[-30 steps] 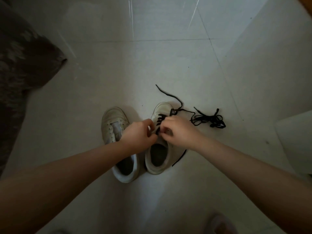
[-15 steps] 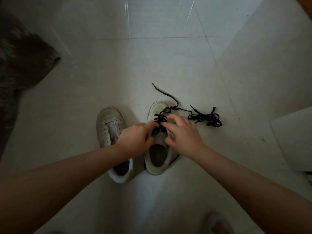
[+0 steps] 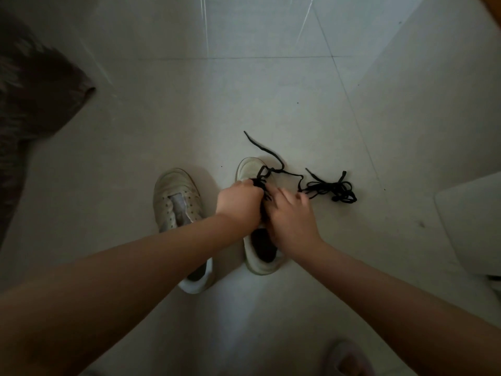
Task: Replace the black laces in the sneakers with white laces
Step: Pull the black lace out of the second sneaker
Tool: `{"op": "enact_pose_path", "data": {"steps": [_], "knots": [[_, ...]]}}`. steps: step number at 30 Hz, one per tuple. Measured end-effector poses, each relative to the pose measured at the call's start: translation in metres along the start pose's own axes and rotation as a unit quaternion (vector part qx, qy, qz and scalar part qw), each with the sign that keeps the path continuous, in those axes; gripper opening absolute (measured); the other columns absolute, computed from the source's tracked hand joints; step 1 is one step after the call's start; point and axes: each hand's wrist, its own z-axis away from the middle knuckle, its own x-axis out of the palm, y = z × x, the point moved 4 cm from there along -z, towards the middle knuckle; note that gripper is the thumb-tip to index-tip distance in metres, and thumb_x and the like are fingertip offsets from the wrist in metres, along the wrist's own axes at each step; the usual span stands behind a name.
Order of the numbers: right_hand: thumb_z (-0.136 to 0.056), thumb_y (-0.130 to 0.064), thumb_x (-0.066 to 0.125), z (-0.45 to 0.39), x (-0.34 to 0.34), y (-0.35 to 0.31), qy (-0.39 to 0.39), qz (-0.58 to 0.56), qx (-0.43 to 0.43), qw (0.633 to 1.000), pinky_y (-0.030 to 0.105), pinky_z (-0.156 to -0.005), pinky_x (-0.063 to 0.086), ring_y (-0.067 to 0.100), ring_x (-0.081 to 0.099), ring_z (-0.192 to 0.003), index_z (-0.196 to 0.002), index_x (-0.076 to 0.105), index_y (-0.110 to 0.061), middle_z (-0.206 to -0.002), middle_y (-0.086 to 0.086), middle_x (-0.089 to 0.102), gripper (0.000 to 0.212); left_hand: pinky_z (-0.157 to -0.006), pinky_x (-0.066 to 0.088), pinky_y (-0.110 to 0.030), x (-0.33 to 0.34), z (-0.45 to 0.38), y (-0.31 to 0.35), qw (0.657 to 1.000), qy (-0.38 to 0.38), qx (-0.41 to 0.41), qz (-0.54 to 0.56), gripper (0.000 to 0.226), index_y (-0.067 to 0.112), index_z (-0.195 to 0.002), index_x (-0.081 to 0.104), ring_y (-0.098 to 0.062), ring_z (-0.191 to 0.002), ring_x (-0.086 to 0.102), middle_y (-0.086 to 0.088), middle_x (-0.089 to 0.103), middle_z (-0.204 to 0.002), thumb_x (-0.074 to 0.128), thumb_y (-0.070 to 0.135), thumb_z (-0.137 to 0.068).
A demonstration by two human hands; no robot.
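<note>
Left hand pinches the black lace over the right sneaker. Right hand, fingers extended, rests on the tongue area. Loose lace bundle lies right; bare tile floor extends beyond the toes.

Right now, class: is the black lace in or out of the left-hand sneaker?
Out. The left-hand sneaker shows bare eyelets and an uncovered tongue; a loose black lace lies bundled on the floor.
</note>
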Motion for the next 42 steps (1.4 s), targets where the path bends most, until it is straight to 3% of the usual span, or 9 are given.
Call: {"op": "enact_pose_path", "data": {"steps": [10, 16, 19, 24, 30, 32, 35, 39, 42], "knots": [[-0.083, -0.016, 0.059, -0.017, 0.001, 0.008, -0.038, -0.165, 0.033, 0.985, 0.037, -0.094, 0.035, 0.027, 0.049, -0.116, -0.102, 0.062, -0.008, -0.131, 0.006, 0.049, 0.021, -0.08, 0.042, -0.033, 0.01, 0.004, -0.009, 0.995, -0.025, 0.0, 0.093, 0.034, 0.021, -0.112, 0.057, -0.021, -0.11, 0.045, -0.003, 0.05, -0.112, 0.058, 0.036, -0.081], [-0.087, -0.008, 0.056, -0.02, -0.005, 0.025, -0.137, -0.518, 0.194, 0.822, 0.02, -0.078, 0.036, 0.005, 0.05, -0.087, -0.079, 0.063, -0.002, -0.095, -0.004, 0.047, 0.011, -0.071, 0.036, -0.026, 0.01, 0.007, -0.017, 0.987, -0.016, -0.004, 0.162, 0.038, 0.029, -0.123, 0.053, -0.019, -0.11, 0.045, -0.002, 0.049, -0.113, 0.058, 0.033, -0.086], [-0.081, -0.006, 0.061, -0.02, -0.008, 0.029, -0.122, -0.497, 0.177, 0.841, 0.033, -0.077, 0.041, 0.02, 0.056, -0.082, -0.068, 0.059, 0.001, -0.091, 0.011, 0.055, 0.015, -0.068, 0.034, -0.026, 0.015, 0.011, -0.018, 0.99, -0.015, 0.013, 0.141, 0.04, 0.028, -0.126, 0.049, -0.02, -0.11, 0.045, -0.002, 0.048, -0.115, 0.057, 0.032, -0.088], [-0.084, -0.018, 0.068, -0.012, -0.012, 0.037, 0.019, -0.485, 0.232, 0.843, 0.019, -0.072, 0.041, 0.012, 0.054, -0.075, -0.061, 0.056, -0.013, -0.076, 0.001, 0.056, 0.026, -0.071, 0.036, -0.025, 0.018, 0.011, -0.028, 0.985, -0.036, 0.013, 0.17, 0.048, 0.027, -0.127, 0.049, -0.021, -0.105, 0.048, 0.0, 0.045, -0.106, 0.065, 0.035, -0.082], [-0.097, -0.025, 0.034, -0.008, -0.014, 0.036, -0.049, -0.803, 0.347, 0.482, 0.031, -0.079, 0.044, 0.018, 0.059, -0.076, -0.059, 0.041, -0.017, -0.059, 0.0, 0.055, 0.04, -0.073, 0.036, -0.025, 0.018, 0.009, -0.029, 0.984, -0.042, 0.032, 0.173, 0.056, 0.025, -0.131, 0.047, -0.021, -0.107, 0.047, -0.003, 0.048, -0.113, 0.069, 0.037, -0.08], [-0.098, -0.022, 0.031, -0.009, -0.021, 0.037, -0.033, -0.836, 0.336, 0.433, 0.03, -0.076, 0.043, 0.016, 0.054, -0.062, -0.066, 0.042, -0.015, -0.05, -0.002, 0.046, 0.035, -0.072, 0.036, -0.025, 0.018, 0.009, -0.03, 0.983, -0.041, 0.033, 0.175, 0.056, 0.025, -0.13, 0.047, -0.021, -0.106, 0.047, -0.003, 0.048, -0.111, 0.069, 0.037, -0.08], [-0.096, -0.018, 0.031, -0.01, -0.034, 0.044, -0.049, -0.838, 0.298, 0.455, 0.027, -0.069, 0.042, 0.012, 0.037, -0.045, -0.083, 0.057, -0.007, -0.046, -0.003, 0.036, 0.031, -0.071, 0.035, -0.024, 0.017, 0.009, -0.03, 0.983, -0.04, 0.032, 0.175, 0.055, 0.027, -0.13, 0.047, -0.018, -0.103, 0.048, 0.0, 0.046, -0.109, 0.068, 0.037, -0.081], [-0.097, -0.035, 0.046, -0.014, -0.045, 0.055, -0.078, -0.704, 0.227, 0.669, 0.023, -0.062, 0.045, 0.01, 0.029, -0.044, -0.086, 0.067, -0.01, -0.047, -0.004, 0.031, 0.034, -0.072, 0.039, -0.027, 0.017, 0.007, -0.028, 0.982, -0.041, 0.04, 0.178, 0.054, 0.029, -0.13, 0.047, -0.018, -0.103, 0.048, 0.0, 0.047, -0.111, 0.068, 0.037, -0.081], [-0.097, -0.03, 0.048, -0.016, -0.047, 0.056, -0.076, -0.707, 0.21, 0.671, 0.02, -0.062, 0.045, 0.009, 0.03, -0.041, -0.097, 0.068, -0.013, -0.046, -0.006, 0.031, 0.026, -0.072, 0.04, -0.027, 0.017, 0.006, -0.026, 0.983, -0.048, 0.048, 0.168, 0.055, 0.031, -0.132, 0.045, -0.018, -0.102, 0.049, -0.001, 0.047, -0.112, 0.067, 0.038, -0.082]]}}
